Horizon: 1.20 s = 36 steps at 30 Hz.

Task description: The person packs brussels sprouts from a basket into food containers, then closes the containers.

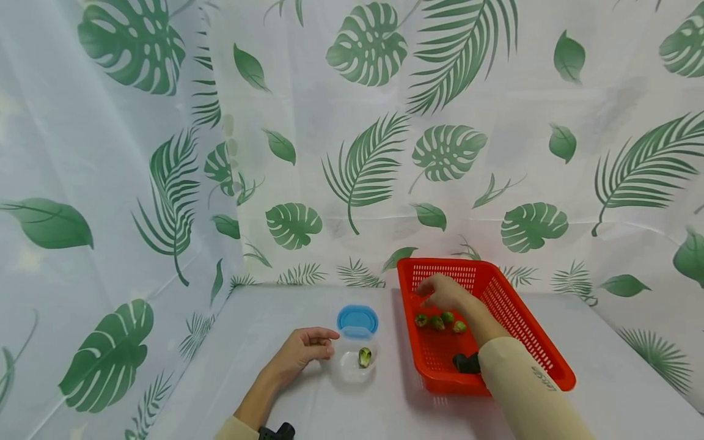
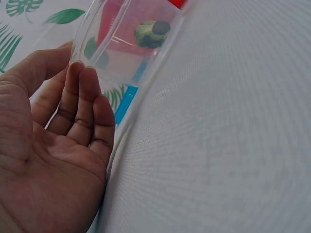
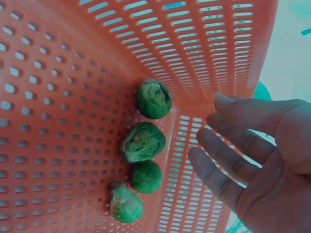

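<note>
In the head view the left hand is at the left side of a clear plastic container holding one Brussels sprout. The left wrist view shows that hand's fingertips at the container's rim. The right hand is inside a red perforated basket, above several sprouts. In the right wrist view the right hand has relaxed, slightly bent fingers with nothing between them, beside a row of sprouts on the basket's floor.
A blue lid lies behind the clear container on the white table. The red basket stands to the container's right. Behind the table hangs a white sheet printed with green leaves, and another covers the left side.
</note>
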Available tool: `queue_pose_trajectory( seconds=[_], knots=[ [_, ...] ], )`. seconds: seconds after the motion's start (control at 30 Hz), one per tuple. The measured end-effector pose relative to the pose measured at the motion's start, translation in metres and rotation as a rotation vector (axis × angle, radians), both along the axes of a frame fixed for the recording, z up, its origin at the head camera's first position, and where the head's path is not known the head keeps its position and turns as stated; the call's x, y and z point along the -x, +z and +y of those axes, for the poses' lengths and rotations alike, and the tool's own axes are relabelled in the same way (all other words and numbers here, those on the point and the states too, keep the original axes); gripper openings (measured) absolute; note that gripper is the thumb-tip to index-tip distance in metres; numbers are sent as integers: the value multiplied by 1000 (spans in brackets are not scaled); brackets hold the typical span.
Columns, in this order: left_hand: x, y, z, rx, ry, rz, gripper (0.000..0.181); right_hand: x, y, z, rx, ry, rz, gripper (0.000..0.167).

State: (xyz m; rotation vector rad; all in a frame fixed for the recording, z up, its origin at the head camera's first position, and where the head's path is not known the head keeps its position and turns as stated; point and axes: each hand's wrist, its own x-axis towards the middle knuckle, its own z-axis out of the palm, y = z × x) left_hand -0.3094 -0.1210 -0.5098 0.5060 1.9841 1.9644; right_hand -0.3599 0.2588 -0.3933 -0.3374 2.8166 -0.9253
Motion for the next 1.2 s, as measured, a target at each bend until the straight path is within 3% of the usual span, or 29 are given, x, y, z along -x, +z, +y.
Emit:
queue_pose_trajectory(
  seconds=[0.2, 0.87, 1.2],
  knots=[
    [1, -1, -1, -3, -7, 0, 42, 0, -1, 1, -34, -16, -42, 44],
    [0, 2, -1, 3, -7, -3, 41, 5, -9, 3, -91, 12, -103, 39],
    [0, 0, 0, -4, -19, -2, 40, 0, -10, 1, -131, 31, -129, 43]
  ],
)
